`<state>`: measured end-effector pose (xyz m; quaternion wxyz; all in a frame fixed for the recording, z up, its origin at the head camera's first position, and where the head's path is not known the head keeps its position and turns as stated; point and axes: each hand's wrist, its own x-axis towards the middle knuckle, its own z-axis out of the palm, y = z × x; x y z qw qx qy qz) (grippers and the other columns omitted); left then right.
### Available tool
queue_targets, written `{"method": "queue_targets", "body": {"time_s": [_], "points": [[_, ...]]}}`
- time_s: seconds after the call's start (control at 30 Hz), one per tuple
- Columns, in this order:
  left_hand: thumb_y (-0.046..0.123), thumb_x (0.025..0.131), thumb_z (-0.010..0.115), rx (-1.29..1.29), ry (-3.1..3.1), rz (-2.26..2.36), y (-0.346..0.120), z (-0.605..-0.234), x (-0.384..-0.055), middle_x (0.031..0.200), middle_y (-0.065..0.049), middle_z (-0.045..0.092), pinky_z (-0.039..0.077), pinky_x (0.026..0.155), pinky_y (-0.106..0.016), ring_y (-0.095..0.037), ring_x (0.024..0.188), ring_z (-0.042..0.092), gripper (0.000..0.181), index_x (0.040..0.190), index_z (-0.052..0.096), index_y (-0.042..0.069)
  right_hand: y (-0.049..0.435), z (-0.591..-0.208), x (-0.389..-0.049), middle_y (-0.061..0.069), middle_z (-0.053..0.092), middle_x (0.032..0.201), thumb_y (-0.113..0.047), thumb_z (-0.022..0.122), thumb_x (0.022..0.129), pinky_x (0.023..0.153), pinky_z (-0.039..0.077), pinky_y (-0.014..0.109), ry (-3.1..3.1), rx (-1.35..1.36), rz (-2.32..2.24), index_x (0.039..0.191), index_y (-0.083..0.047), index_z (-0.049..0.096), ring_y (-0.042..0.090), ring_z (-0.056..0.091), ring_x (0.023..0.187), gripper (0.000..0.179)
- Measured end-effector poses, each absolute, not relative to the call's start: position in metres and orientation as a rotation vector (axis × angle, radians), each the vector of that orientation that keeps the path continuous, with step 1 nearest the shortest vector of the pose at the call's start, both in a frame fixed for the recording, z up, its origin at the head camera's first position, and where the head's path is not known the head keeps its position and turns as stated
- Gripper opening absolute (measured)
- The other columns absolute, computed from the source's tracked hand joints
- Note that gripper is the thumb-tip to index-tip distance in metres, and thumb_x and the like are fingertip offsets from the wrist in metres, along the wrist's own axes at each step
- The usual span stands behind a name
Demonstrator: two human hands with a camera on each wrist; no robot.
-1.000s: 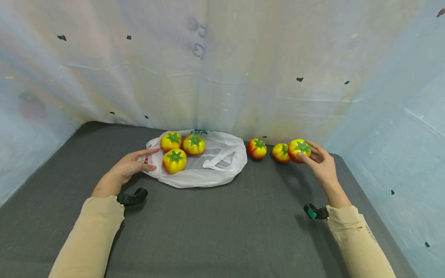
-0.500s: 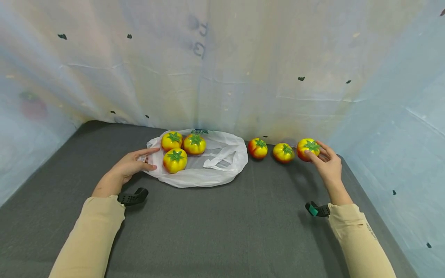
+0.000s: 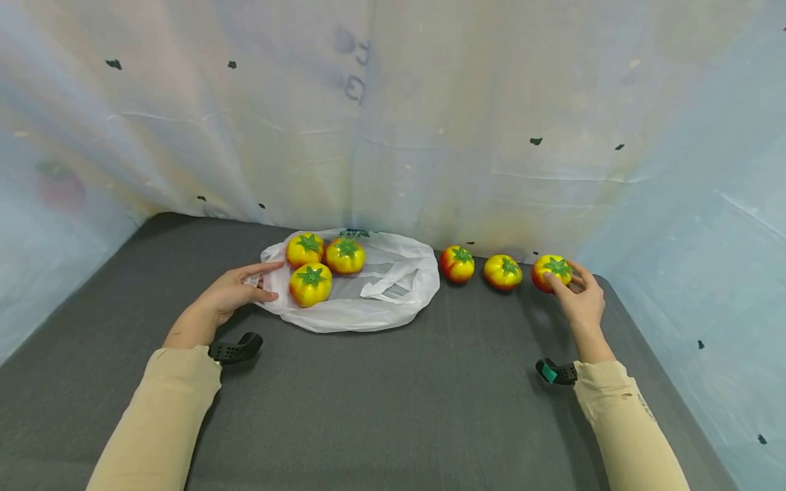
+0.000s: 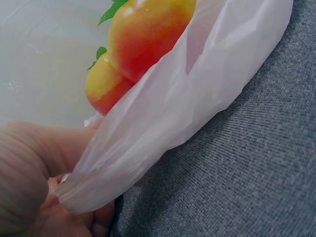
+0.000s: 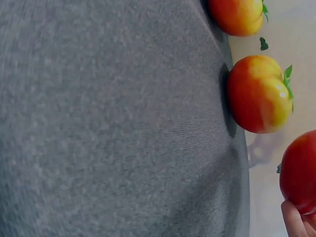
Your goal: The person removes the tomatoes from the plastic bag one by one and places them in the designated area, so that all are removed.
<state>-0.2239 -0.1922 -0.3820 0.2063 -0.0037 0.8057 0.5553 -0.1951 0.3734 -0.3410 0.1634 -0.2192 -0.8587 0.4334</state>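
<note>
My left hand [image 3: 231, 293] grips the left end of a white plastic bag [image 3: 350, 319], whose edge runs between thumb and fingers in the left wrist view. The bag lies spread with its mouth up and bears three yellow-red tomatoes [image 3: 310, 285] grouped at its left side. With thumb and fingers, my right hand [image 3: 583, 303] holds another tomato [image 3: 550, 273] by its right side, near the table's far right corner. In the right wrist view this held tomato [image 5: 301, 173] shows its red underside, and only fingertips are visible. Whether it touches the table I cannot tell.
Between the bag and the held tomato, a tomato [image 3: 457, 264] and a second tomato [image 3: 503, 273] stand in a row along the back edge. Behind the dark grey table [image 3: 381, 409] hangs pale sheeting [image 3: 430, 136], with more sheeting at both sides.
My right hand has carried its tomato to the right, away from the neighbouring tomato, then lowered it. The left hand and the bag have stayed in place.
</note>
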Motion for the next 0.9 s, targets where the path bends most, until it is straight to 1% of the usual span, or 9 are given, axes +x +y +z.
{"method": "queue_targets", "body": {"time_s": [0.27,0.5,0.6,0.67,0.73,0.77,0.83,0.87,0.9], "points": [[0.014,0.087,0.068,-0.008,2.235,1.560,-0.192,-0.380,-0.222,0.159,-0.023,0.001,0.017,0.113,-0.062,-0.043,0.140,0.009,0.073,0.150,0.032,0.014,0.378,-0.351,-0.204,0.016,0.036,0.151,-0.045,0.059,0.089,0.105,0.041,0.050,-2.472,-0.684,1.191,0.148,-0.019,0.037,0.035,0.042,0.134,0.068],[0.014,0.087,0.068,-0.014,2.252,1.551,-0.192,-0.379,-0.222,0.159,-0.024,0.001,0.015,0.112,-0.063,-0.044,0.141,0.009,0.073,0.150,0.032,0.015,0.380,-0.356,-0.211,0.020,0.035,0.151,-0.043,0.059,0.090,0.106,0.038,0.052,-2.492,-0.756,1.194,0.150,-0.019,0.034,0.038,0.037,0.135,0.069],[0.013,0.087,0.068,-0.021,2.257,1.550,-0.191,-0.379,-0.221,0.159,-0.023,0.000,0.013,0.112,-0.064,-0.045,0.141,0.007,0.072,0.150,0.032,0.015,0.382,-0.359,-0.213,0.021,0.036,0.150,-0.042,0.059,0.091,0.104,0.041,0.051,-2.487,-0.775,1.205,0.150,-0.018,0.034,0.037,0.040,0.134,0.068],[0.014,0.087,0.068,-0.020,2.259,1.546,-0.190,-0.378,-0.221,0.159,-0.023,0.000,0.013,0.112,-0.064,-0.045,0.141,0.007,0.072,0.150,0.032,0.016,0.383,-0.359,-0.213,0.022,0.037,0.148,-0.041,0.059,0.090,0.098,0.048,0.045,-2.486,-0.787,1.206,0.149,-0.017,0.035,0.036,0.044,0.131,0.068],[0.014,0.088,0.067,-0.019,2.261,1.545,-0.190,-0.378,-0.221,0.159,-0.024,-0.001,0.012,0.112,-0.065,-0.045,0.141,0.006,0.072,0.150,0.032,0.016,0.385,-0.360,-0.214,0.023,0.040,0.146,-0.040,0.061,0.089,0.083,0.055,0.033,-2.469,-0.803,1.222,0.148,-0.016,0.037,0.035,0.050,0.123,0.068],[0.014,0.088,0.067,-0.017,2.261,1.544,-0.190,-0.378,-0.221,0.159,-0.024,-0.001,0.012,0.112,-0.065,-0.045,0.141,0.006,0.072,0.150,0.032,0.016,0.386,-0.360,-0.215,0.023,0.040,0.145,-0.040,0.062,0.089,0.076,0.056,0.027,-2.468,-0.809,1.229,0.148,-0.016,0.037,0.033,0.054,0.118,0.069],[0.014,0.088,0.068,-0.021,2.260,1.546,-0.190,-0.377,-0.221,0.159,-0.023,-0.001,0.012,0.112,-0.065,-0.045,0.141,0.006,0.072,0.150,0.032,0.016,0.389,-0.360,-0.216,0.023,0.041,0.145,-0.041,0.063,0.088,0.064,0.053,0.017,-2.476,-0.822,1.238,0.148,-0.016,0.038,0.023,0.060,0.100,0.069],[0.014,0.088,0.068,-0.024,2.259,1.547,-0.190,-0.377,-0.221,0.159,-0.023,-0.001,0.012,0.112,-0.065,-0.045,0.142,0.006,0.072,0.150,0.032,0.016,0.390,-0.360,-0.217,0.023,0.041,0.145,-0.041,0.063,0.088,0.059,0.051,0.014,-2.475,-0.826,1.254,0.148,-0.016,0.037,0.017,0.061,0.090,0.070],[0.013,0.087,0.068,-0.027,2.258,1.548,-0.190,-0.377,-0.221,0.160,-0.023,-0.001,0.012,0.112,-0.065,-0.045,0.142,0.005,0.072,0.150,0.032,0.015,0.391,-0.360,-0.219,0.023,0.041,0.145,-0.041,0.064,0.087,0.058,0.050,0.014,-2.472,-0.831,1.271,0.148,-0.016,0.038,0.010,0.059,0.081,0.071]]}}
